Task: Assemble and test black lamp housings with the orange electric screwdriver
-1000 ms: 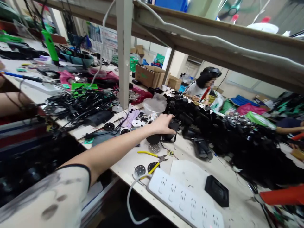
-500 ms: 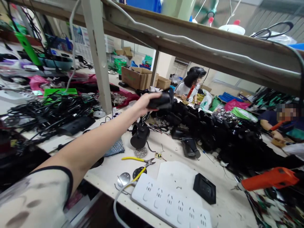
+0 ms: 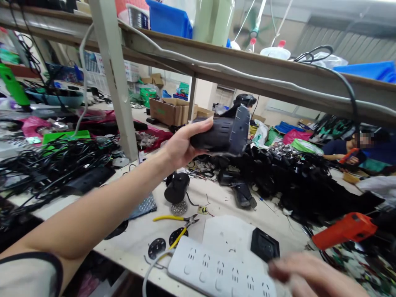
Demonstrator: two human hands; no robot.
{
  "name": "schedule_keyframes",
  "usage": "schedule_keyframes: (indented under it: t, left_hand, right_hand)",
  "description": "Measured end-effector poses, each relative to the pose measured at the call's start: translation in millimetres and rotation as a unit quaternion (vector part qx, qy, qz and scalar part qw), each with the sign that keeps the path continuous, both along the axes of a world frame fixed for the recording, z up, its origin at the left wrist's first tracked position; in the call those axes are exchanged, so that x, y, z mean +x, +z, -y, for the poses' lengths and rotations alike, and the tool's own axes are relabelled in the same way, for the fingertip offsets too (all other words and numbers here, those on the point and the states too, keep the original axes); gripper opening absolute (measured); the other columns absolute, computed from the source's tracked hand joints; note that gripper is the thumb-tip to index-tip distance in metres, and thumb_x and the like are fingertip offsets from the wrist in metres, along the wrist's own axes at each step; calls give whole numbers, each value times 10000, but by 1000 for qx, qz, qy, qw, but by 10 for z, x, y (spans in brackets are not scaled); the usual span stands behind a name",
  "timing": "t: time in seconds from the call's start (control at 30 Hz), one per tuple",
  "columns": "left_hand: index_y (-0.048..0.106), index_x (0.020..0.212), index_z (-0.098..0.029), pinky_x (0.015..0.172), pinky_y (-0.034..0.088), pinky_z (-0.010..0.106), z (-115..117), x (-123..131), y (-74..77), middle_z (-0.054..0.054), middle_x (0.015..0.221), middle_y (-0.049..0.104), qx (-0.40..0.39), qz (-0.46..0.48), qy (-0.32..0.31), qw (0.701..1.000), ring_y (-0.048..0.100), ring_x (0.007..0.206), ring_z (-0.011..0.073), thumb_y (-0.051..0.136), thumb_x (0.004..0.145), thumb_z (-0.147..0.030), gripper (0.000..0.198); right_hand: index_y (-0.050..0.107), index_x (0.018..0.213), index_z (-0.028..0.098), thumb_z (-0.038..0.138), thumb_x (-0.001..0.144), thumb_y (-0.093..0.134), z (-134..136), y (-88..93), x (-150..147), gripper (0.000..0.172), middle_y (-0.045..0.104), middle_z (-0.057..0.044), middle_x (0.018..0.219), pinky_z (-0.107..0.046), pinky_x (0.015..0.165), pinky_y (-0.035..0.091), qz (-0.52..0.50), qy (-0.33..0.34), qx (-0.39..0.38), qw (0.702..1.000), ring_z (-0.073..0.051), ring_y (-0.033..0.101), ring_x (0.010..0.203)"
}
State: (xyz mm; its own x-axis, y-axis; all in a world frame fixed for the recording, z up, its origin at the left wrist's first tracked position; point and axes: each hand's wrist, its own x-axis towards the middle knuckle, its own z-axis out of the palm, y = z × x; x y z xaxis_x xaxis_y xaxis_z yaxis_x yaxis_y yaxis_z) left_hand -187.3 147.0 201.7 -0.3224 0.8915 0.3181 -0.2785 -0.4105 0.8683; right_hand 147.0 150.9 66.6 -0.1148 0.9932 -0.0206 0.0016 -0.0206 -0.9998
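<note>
My left hand (image 3: 181,144) reaches out over the workbench and is closed around a black plastic housing (image 3: 213,135), a slotted cylinder with a wide flat end pointing right. At the lower right, my right hand (image 3: 312,272) is smeared by motion, so its fingers cannot be read. It is close to a black square plastic part (image 3: 264,244) and the right end of a white power strip (image 3: 216,268). Yellow-handled cutters (image 3: 173,218) lie left of the strip, near a small circuit board (image 3: 203,210). Beneath my left forearm's far end stands a black cylindrical part (image 3: 177,187) by a ball of metal wool (image 3: 179,207).
A heap of black parts (image 3: 291,181) spreads across the bench's right side. An orange power screwdriver (image 3: 343,231) lies at right. Tangled black cables (image 3: 49,165) cover the left. A shelf beam (image 3: 235,70) and post (image 3: 114,78) stand ahead. Two people sit beyond.
My left hand has drawn the housing nearer and turned its wide end into view. My right hand has come in at the lower right. The camera view has shifted.
</note>
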Motion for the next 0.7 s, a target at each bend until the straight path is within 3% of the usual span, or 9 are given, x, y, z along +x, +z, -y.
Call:
schedule_keyframes:
  t: [0.07, 0.13, 0.2, 0.3, 0.37, 0.5, 0.6, 0.7]
  left_hand:
    - [591, 1010, -188, 538, 551, 325, 5, 182, -39, 37, 854, 657, -58, 44, -60, 996, 650, 689, 200, 615, 747, -506, 414]
    - [587, 1008, -195, 514, 539, 339, 13, 382, -155, 55, 867, 660, -119, 61, -117, 984, 643, 681, 213, 578, 746, -604, 486]
    - [577, 1000, -191, 539, 529, 334, 43, 596, -356, 69, 903, 652, -155, 23, -135, 978, 634, 726, 219, 620, 711, -616, 516]
    - [532, 1082, -218, 719, 516, 345, 139, 893, -763, 53, 1005, 626, -137, -162, -56, 975, 599, 893, 232, 814, 564, -457, 636]
    - [509, 1135, -237, 858, 472, 383, 212, 1035, -1033, 48, 1079, 605, -132, -260, -26, 956, 559, 996, 249, 837, 542, -445, 708]
    - [464, 1184, -224, 905, 438, 403, 289, 1122, -1435, 61, 1114, 589, -172, -268, -92, 943, 542, 1039, 264, 812, 578, -411, 723]
    - [441, 1230, -214, 902, 444, 396, 292, 1053, -1630, 78, 1155, 579, -166, -235, -156, 945, 552, 1046, 267, 841, 529, -341, 818]
    - [444, 1231, -213, 900, 460, 388, 318, 965, -1743, 89, 1175, 577, -175, -217, -181, 943, 565, 1050, 264, 857, 510, -297, 835]
  right_hand:
    - [746, 825, 291, 353, 550, 893, 70, 100, -178, 318, 687, -94, 950, -411, 705, 581, 29, 23, 37, 999, -334, 642, 857]
    - [743, 809, 211, 550, 541, 849, 62, 161, -385, 445, 693, -115, 872, -393, 664, 582, 54, 9, 85, 995, -313, 653, 789]
    - [716, 941, 179, 710, 581, 755, 29, 179, -544, 642, 695, -128, 900, -411, 691, 589, -43, 15, 36, 998, -312, 665, 826]
    - [590, 1224, 248, 804, 598, 674, 45, 132, -615, 842, 657, -133, 1137, -494, 762, 572, -215, 77, -95, 969, -335, 654, 950]
    - [507, 1318, 312, 763, 613, 708, 107, 59, -581, 861, 605, -105, 1263, -497, 806, 556, -253, 81, -143, 953, -314, 640, 999]
    - [417, 1400, 307, 621, 733, 724, 202, -142, -475, 799, 590, -76, 1297, -421, 829, 540, -251, 40, -168, 952, -257, 635, 980]
    - [420, 1405, 281, 592, 752, 717, 183, -285, -428, 781, 613, -74, 1260, -393, 788, 534, -236, 48, -196, 950, -239, 648, 880]
    - [466, 1371, 268, 594, 744, 719, 139, -390, -442, 751, 626, -63, 1235, -392, 829, 516, -235, 64, -219, 945, -254, 637, 933]
